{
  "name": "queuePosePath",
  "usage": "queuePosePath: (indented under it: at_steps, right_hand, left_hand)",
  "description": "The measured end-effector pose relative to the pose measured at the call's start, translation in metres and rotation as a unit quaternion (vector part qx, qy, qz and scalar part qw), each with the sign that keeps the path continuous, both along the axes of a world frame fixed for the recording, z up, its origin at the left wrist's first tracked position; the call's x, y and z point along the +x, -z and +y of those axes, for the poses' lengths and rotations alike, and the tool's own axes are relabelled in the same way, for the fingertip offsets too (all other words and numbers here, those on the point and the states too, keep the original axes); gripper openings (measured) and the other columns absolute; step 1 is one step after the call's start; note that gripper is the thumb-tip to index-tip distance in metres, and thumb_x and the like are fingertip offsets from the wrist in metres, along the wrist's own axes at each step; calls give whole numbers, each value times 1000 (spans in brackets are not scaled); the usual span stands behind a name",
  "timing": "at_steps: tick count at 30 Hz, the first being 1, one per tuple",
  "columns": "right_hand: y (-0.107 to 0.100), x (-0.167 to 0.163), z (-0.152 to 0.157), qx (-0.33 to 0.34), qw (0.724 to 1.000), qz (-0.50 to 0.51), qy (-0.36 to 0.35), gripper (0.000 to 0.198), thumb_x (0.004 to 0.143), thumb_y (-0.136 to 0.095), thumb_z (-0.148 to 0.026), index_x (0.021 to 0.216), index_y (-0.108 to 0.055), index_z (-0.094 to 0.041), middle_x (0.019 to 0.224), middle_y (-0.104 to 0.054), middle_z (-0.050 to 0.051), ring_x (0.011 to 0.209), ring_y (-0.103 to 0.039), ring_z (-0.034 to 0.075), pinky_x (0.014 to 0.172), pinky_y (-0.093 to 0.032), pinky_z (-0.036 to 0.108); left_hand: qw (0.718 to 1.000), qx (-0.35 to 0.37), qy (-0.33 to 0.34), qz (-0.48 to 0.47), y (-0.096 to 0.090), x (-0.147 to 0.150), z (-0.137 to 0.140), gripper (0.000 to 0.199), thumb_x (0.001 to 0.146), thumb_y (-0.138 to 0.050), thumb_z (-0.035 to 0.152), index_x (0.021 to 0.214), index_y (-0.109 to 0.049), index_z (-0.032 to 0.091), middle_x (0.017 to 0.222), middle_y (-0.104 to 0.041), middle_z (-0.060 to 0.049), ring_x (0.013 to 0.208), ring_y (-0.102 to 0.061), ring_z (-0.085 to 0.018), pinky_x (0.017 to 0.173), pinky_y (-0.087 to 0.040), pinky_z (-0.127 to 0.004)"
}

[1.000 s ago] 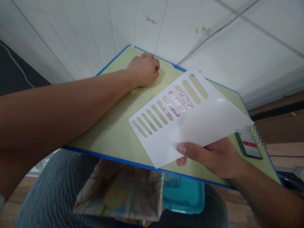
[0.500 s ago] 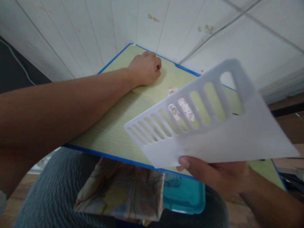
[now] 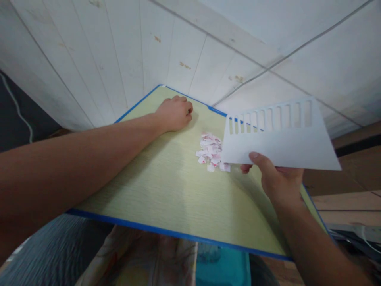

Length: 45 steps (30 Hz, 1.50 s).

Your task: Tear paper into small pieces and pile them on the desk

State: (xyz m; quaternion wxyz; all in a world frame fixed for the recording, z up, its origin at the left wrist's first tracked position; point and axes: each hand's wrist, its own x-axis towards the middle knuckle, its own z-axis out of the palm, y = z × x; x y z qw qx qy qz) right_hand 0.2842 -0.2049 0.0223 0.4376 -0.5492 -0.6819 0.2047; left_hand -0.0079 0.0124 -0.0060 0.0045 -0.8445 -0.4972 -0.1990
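With my right hand (image 3: 278, 178) I grip a thin white sheet with a row of rounded slots (image 3: 276, 147) by its near edge, thumb on the face towards me and fingers behind. I hold it tilted over the right side of a pale yellow-green tabletop with blue edging (image 3: 163, 186), slots along the far edge. Its left end overlaps the right side of a small heap of torn white and pink paper scraps (image 3: 210, 150); I cannot tell whether they touch. The heap lies right of the table's middle. My left hand (image 3: 175, 113) rests at the far left, fingers curled into a loose fist; whether anything is inside I cannot tell. Beyond the far edge stands a white panelled wall (image 3: 119, 51) with a thin grey cable (image 3: 297, 51).
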Motion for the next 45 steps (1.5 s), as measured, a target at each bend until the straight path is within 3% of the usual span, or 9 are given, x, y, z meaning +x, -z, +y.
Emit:
queuePosePath:
  at_steps: [3,8,13,18,26,29,34,39,45]
  right_hand:
    - [0,-14,-6,22,999,-10,25,38,108,-83,-40,73,-75,-30,69,-80,0,69,-82,28,77,-73,44]
    - [0,-32,-10,-16,1000,-18,-14,42,109,-84,-45,72,-74,-29,72,-82,3,66,-81,26,67,-71,39]
    - [-5,-31,-10,-58,997,4,-55,41,106,-88,-44,71,-74,-30,67,-81,3,64,-80,27,64,-72,40]
    - [-11,-27,-10,-67,997,15,-45,43,107,-88,-50,70,-74,-32,68,-81,4,66,-81,30,67,-74,44]
    - [-9,-30,-10,-97,991,19,-88,41,99,-93,-44,65,-76,-28,64,-80,5,59,-78,27,58,-71,38]
    - [-11,-28,-8,-132,981,36,-135,36,99,-94,-41,71,-79,-25,65,-80,4,59,-78,24,58,-70,34]
    - [-12,-24,-7,-231,941,105,-223,26,97,-96,-38,86,-82,-19,71,-83,5,57,-78,21,53,-67,29]
    - [-12,-24,-6,-230,938,137,-218,25,95,-97,-38,90,-81,-19,75,-83,3,58,-77,19,53,-66,27]
    - [-9,-23,-8,-279,918,137,-248,29,97,-98,-40,95,-81,-18,77,-84,4,61,-78,18,56,-67,25]
  left_hand:
    - [1000,5,2,-2,2,-1,2,46,109,-54,37,140,-87,28,137,-81,-14,142,-69,-40,120,-54,-55]
    - [1000,4,9,-8,2,-1,2,47,107,-58,39,141,-87,28,138,-81,-15,141,-68,-42,120,-54,-59]
    - [1000,1,2,-4,3,0,4,45,108,-58,41,140,-87,29,140,-80,-14,143,-68,-41,121,-53,-58]
    - [1000,4,-1,0,5,0,6,46,108,-58,42,143,-86,30,141,-80,-13,143,-67,-40,121,-53,-55]
    - [1000,-5,13,-8,2,-3,5,45,108,-60,45,143,-85,33,141,-80,-12,144,-66,-41,122,-54,-58]
    - [1000,-11,8,-10,0,-3,3,42,110,-59,44,142,-84,33,144,-79,-12,145,-64,-41,123,-52,-60]
    - [1000,-27,5,10,-6,-4,-1,43,114,-52,40,142,-82,26,155,-75,-13,146,-61,-36,126,-51,-57]
    - [999,-29,6,14,-7,-5,0,46,116,-50,44,141,-83,26,153,-75,-12,143,-60,-34,128,-51,-57]
    - [999,-27,18,2,-5,-5,2,44,114,-53,41,138,-84,21,149,-77,-15,141,-62,-37,128,-51,-59]
